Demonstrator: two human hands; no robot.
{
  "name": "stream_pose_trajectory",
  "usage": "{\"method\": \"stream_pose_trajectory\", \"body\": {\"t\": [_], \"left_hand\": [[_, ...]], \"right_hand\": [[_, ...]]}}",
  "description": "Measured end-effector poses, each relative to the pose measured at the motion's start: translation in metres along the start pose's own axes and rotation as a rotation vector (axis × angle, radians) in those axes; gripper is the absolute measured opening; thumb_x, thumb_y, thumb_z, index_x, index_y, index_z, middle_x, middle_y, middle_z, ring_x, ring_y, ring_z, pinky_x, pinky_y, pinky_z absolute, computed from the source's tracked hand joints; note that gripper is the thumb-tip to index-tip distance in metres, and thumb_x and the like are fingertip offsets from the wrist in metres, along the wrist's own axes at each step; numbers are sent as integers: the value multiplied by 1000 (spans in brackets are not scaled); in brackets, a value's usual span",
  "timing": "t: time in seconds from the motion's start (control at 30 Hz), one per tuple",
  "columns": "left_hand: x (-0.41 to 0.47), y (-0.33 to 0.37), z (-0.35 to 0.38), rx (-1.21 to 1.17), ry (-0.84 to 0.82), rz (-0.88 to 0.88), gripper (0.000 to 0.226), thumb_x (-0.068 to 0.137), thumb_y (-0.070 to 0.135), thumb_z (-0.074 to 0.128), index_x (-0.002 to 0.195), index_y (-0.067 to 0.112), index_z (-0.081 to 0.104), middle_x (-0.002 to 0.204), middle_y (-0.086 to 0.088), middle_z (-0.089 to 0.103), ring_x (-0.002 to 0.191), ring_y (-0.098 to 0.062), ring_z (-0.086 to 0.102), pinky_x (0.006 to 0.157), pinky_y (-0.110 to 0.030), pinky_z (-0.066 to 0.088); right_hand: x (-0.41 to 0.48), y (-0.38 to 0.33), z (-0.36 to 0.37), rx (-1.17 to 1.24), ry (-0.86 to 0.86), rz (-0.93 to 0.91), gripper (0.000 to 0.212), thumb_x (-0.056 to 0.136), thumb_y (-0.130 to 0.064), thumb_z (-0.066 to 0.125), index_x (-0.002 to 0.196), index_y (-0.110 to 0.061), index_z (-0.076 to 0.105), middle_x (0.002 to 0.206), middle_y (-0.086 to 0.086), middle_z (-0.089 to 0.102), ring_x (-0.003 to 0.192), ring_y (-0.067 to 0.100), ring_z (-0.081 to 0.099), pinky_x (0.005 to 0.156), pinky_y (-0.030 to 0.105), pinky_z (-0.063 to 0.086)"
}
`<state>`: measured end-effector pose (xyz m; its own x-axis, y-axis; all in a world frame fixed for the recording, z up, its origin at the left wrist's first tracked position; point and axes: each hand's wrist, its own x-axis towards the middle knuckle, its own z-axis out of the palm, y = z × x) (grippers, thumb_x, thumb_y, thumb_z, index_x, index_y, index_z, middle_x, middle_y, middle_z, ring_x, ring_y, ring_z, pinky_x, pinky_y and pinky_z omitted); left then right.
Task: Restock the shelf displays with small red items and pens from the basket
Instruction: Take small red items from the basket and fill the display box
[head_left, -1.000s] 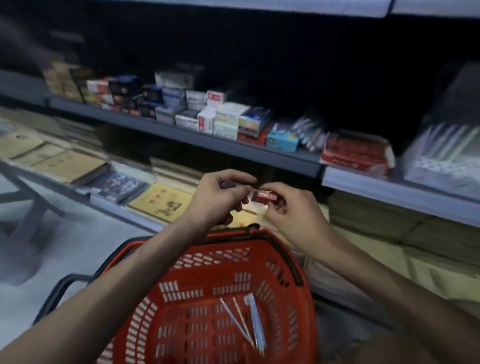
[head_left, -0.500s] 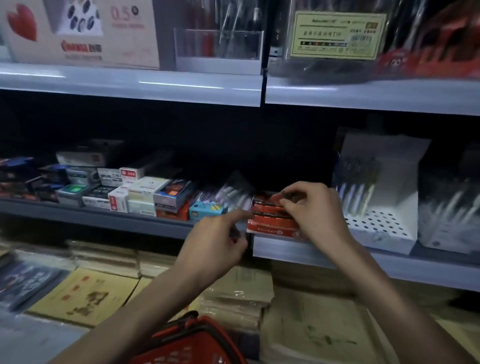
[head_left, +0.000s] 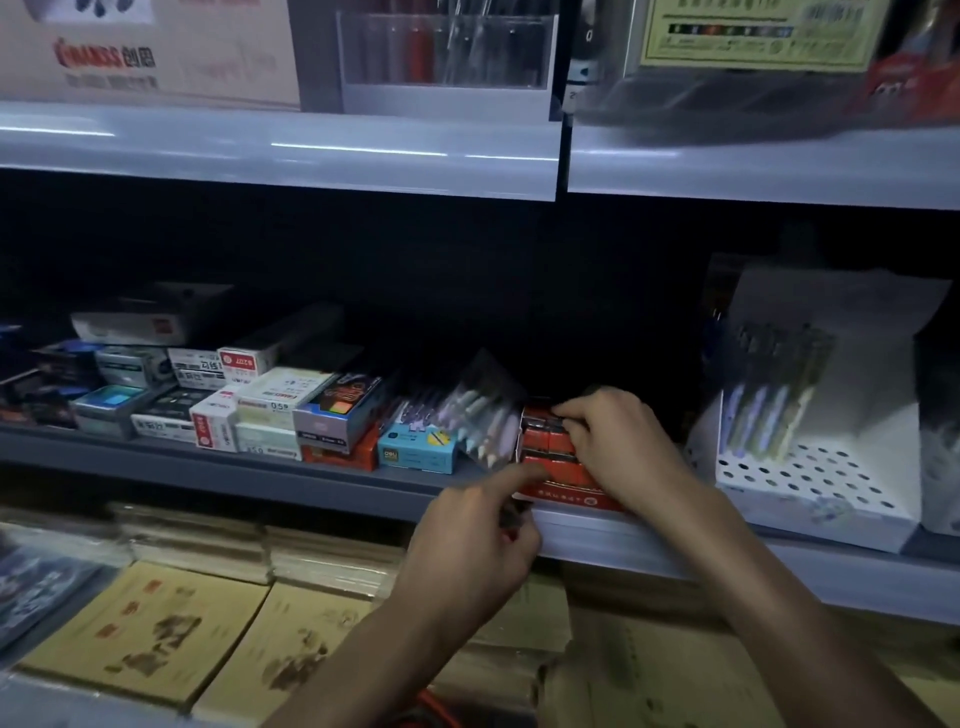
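The right grip (head_left: 618, 447) is at about 3 o'clock from the middle of the view, over the middle shelf (head_left: 234, 465). Its fingers are curled narrow and pinch one of the small red items (head_left: 545, 441) packed in rows in an open red box (head_left: 571, 491). The box stands at the front edge of the shelf.

The left grip (head_left: 478, 545) hangs just below the shelf edge, at 7 o'clock from the box. Its forefinger points straight out and touches the box's near corner. The other fingers are curled, and with the thumb they hold a small dark thing (head_left: 511, 519), too blurred to name.

At 9 o'clock from the box a clear pack of pens (head_left: 483, 410) leans tilted, touching a blue carton (head_left: 415, 452). More small cartons (head_left: 270, 402) run on toward 9 o'clock. At 3 o'clock from the right grip a white perforated stand (head_left: 810, 493) holds upright pens (head_left: 769, 400).

Only a strip of the red basket (head_left: 434, 709) shows, at 6 o'clock, between the forearms. Yellow booklets (head_left: 145, 629) lie flat on the lower shelf at 8 o'clock.
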<state>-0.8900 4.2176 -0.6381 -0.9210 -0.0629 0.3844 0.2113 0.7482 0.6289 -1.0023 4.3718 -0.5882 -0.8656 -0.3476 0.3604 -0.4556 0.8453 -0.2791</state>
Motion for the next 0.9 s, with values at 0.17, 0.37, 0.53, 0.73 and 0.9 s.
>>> {"method": "stream_pose_trajectory", "body": {"t": [0.17,0.37,0.53,0.73,0.9], "left_hand": [[-1,17,-12,-594,16,-286,17,98,25,66,109,31,78,69,4,65,57,-6,56,44,-23,39],[-2,50,-36,-1440,-102,-817,44,100,49,56,84,11,71,68,-3,59,53,-12,52,35,-16,25],[-6,74,-42,-1384,-23,-848,55,101,56,44,75,12,65,58,-4,59,43,-15,53,35,-17,28],[-5,79,-44,-1266,-13,-781,66,100,65,35,83,10,67,58,-6,63,46,-17,56,39,-19,31],[4,67,-43,-1226,-63,-714,47,97,54,51,78,13,66,64,-6,59,50,-17,51,37,-18,29]], "right_hand": [[-5,1,-12,19,-17,-17,42,102,-14,51,139,-30,63,121,5,59,115,25,58,95,35,49],[-39,-42,-56,482,-60,-88,23,96,-27,62,106,-43,75,99,-17,73,95,4,69,83,31,54],[-73,-73,-72,516,-219,-142,12,88,-36,77,101,-36,78,83,-18,72,79,-9,66,67,12,52],[-70,-65,-73,601,-276,-80,26,76,-30,90,99,-30,81,86,-12,77,81,0,71,72,21,56],[-59,-45,-82,905,-72,89,23,77,-7,87,93,-20,76,80,4,76,69,11,72,73,31,60]]}}
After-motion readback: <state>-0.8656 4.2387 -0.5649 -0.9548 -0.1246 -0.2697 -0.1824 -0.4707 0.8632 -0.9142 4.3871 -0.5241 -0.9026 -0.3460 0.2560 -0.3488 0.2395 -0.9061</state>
